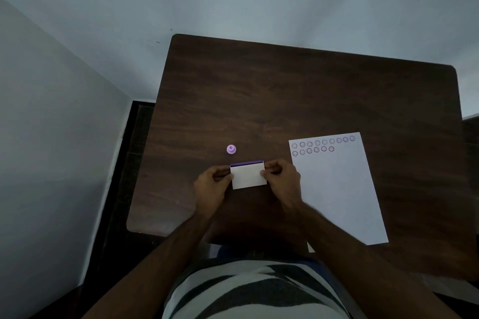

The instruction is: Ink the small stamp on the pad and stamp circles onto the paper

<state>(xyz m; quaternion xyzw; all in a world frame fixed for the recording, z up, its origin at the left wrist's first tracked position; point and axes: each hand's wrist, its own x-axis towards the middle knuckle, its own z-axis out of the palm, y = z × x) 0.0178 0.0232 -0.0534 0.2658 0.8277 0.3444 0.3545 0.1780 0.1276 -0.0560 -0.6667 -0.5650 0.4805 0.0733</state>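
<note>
The ink pad [248, 175] is a small white box with a purple strip showing along its far edge. It rests on the dark wooden table [285, 90]. My left hand [211, 184] pinches its left side and my right hand [281, 179] pinches its right side. The small purple stamp [231, 149] stands alone on the table just beyond the pad, touched by neither hand. To the right lies the white paper [339, 194], with two rows of several stamped circles [318, 145] along its top edge.
The table's left edge runs close to my left hand, with dark floor [121, 189] and a pale wall [51, 137] beyond it. My striped shirt [254, 290] fills the bottom of the view.
</note>
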